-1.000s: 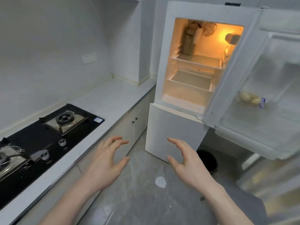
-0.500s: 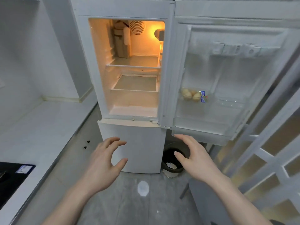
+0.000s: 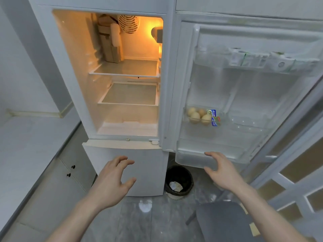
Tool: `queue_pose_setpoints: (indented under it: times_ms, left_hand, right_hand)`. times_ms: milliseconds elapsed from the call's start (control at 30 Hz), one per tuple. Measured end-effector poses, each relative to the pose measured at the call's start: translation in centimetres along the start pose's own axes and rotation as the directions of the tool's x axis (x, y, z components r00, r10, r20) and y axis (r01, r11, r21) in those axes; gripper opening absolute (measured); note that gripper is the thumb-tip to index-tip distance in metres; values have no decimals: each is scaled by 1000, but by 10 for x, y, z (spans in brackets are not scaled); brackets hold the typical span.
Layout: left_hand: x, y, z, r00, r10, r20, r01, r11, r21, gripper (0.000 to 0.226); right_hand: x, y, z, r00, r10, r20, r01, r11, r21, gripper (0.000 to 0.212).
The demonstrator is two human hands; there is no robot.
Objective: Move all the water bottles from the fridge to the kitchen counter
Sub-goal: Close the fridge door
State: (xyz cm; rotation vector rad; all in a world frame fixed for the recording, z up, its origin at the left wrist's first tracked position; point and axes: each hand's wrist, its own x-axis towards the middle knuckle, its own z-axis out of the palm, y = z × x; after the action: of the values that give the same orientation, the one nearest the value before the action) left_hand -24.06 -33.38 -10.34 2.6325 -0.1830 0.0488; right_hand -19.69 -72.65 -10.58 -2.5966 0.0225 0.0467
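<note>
The water bottles (image 3: 258, 61) stand in a row in the top rack of the open fridge door (image 3: 236, 95), their caps and green-and-white labels showing through the clear rail; the blur there makes them hard to count. Lower in the same door, four eggs (image 3: 198, 116) sit in a clear tray with small blue packets (image 3: 213, 117) just beside them. The fridge (image 3: 111, 154) itself is lit orange inside, its two glass shelves (image 3: 129, 68) bare, and the lower drawer front is closed.

Your right hand (image 3: 222, 173) hangs in front of the door's bottom rack, fingers spread and loosely bent, holding nothing; I cannot tell whether the fingertips touch the rack. Your left hand (image 3: 111, 180) hovers before the lower drawer front, its grip also loose and empty.

The bench (image 3: 26, 140) runs along your left. A black waste bin (image 3: 179, 182) stands on the floor beside the fridge, under the door.
</note>
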Motion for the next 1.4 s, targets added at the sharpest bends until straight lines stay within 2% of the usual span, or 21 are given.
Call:
queue_pose_setpoints:
  times_ms: [200, 400, 633, 733, 833, 1133, 1300, 1400]
  left_hand:
    - [29, 24, 49, 998, -59, 32, 58, 998, 2, 51]
    - [58, 54, 84, 991, -130, 25, 131, 991, -7, 49]
    - [74, 83, 109, 986, -158, 50, 158, 987, 10, 48]
    - [74, 90, 112, 988, -146, 52, 145, 989, 17, 47]
    - [67, 99, 112, 989, -140, 46, 139, 990, 20, 47]
    - [-14, 106, 109, 991, -127, 43, 127, 992, 1, 48]
    - [-76, 110, 107, 993, -107, 43, 108, 994, -16, 49]
    - [-103, 116, 108, 996, -85, 41, 87, 995, -43, 49]
  right_hand:
    - [76, 59, 2, 992, 24, 123, -19, 999, -39, 54]
    - [117, 122, 3, 975, 90, 205, -57, 985, -164, 54]
    - [117, 180, 14, 961, 143, 237, -90, 971, -222, 32]
    - [105, 182, 17, 971, 98, 217, -31, 956, -292, 38]
    - [95, 178, 20, 974, 70, 217, -4, 957, -290, 40]
    - [31, 146, 21, 966, -10, 257, 37, 994, -103, 55]
    - [-32, 116, 4, 987, -93, 132, 82, 993, 84, 46]
    - [-69, 104, -17, 980, -167, -107, 186, 962, 202, 40]
